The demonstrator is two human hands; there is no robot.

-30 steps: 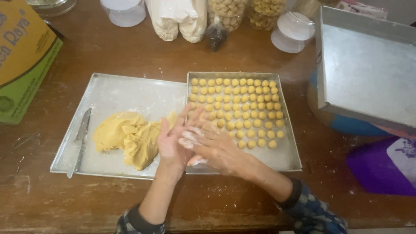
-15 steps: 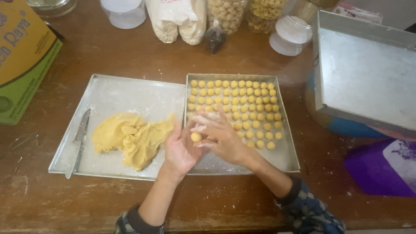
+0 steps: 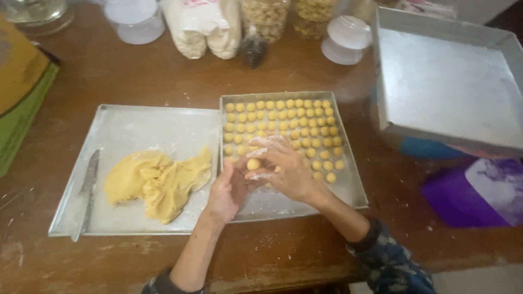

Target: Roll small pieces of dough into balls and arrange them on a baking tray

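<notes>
My left hand (image 3: 227, 190) lies palm up at the near left corner of a metal baking tray (image 3: 348, 188) filled with rows of small yellow dough balls (image 3: 286, 117). My right hand (image 3: 283, 166), dusted with flour, rests over it with fingers curved. One small dough ball (image 3: 253, 164) sits between the two hands, at my right fingertips. A flat lump of yellow dough (image 3: 158, 182) lies on a second, floured tray (image 3: 141, 128) to the left, close to my left hand.
A knife (image 3: 87, 190) lies along the left tray's edge. Bags, jars and plastic lids stand at the back of the wooden table (image 3: 163, 76). An empty metal tray (image 3: 447, 81) sits raised at the right, above a purple object (image 3: 474, 193). A yellow-green box (image 3: 22, 98) is at far left.
The palms were pressed together rolling a second ago. They have since parted, and the small dough ball now shows between them. Both hands stay over the tray's near left corner.
</notes>
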